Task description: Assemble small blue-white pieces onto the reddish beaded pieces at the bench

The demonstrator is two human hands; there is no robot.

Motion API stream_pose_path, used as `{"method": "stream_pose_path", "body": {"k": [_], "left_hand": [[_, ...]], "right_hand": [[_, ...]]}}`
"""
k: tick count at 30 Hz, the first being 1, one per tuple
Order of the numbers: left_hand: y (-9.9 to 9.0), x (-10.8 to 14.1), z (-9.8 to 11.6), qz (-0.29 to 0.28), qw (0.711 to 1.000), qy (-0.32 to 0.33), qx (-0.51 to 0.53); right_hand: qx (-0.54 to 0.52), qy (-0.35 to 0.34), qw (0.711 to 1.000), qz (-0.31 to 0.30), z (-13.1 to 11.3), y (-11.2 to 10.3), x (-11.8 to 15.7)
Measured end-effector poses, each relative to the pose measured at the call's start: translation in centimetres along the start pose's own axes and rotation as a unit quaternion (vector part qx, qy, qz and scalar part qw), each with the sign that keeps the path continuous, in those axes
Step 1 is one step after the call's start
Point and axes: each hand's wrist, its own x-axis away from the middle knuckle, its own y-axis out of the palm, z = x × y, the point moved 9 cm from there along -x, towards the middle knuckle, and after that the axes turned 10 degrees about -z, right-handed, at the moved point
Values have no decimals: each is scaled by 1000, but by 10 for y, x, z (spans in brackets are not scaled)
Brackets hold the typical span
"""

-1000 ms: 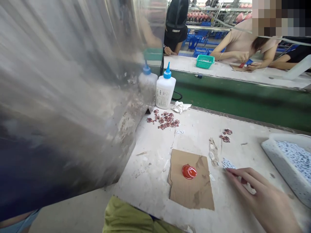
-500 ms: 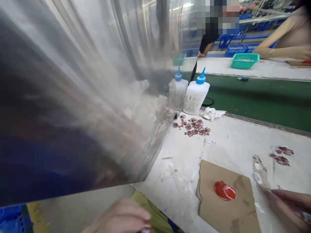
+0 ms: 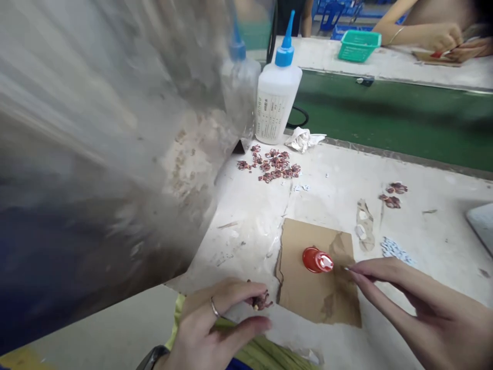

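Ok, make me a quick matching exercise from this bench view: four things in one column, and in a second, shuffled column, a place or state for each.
Things:
1. Left hand
2. Red round piece
3. White squeeze bottle
4. White rag

Places or states:
A. Resting on a brown cardboard sheet
B. Lying crumpled
C. Pinching a small dark red piece
D. Standing upright, blue nozzle on top

Right pairs: 1-C, 2-A, 3-D, 4-B.
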Motion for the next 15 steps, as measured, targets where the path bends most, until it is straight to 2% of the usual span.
{"method": "stream_pose_path", "body": {"k": [3, 5, 9, 12, 15], "left_hand": [[8, -1, 2, -30, 999, 26, -10], [8, -1, 3, -26, 999, 38, -27], [2, -7, 6, -7, 998, 45, -49], [6, -11, 8, -34, 998, 54, -23], [10, -11, 7, -46, 998, 50, -6]], "right_hand": [[28, -47, 998, -21, -20, 3, -11], [41, -65, 997, -23, -29, 5, -16], [60, -70, 995, -29, -30, 6, -17], [78, -87, 992, -44, -29, 8, -13], [76, -82, 993, -33, -29, 7, -12]]}}
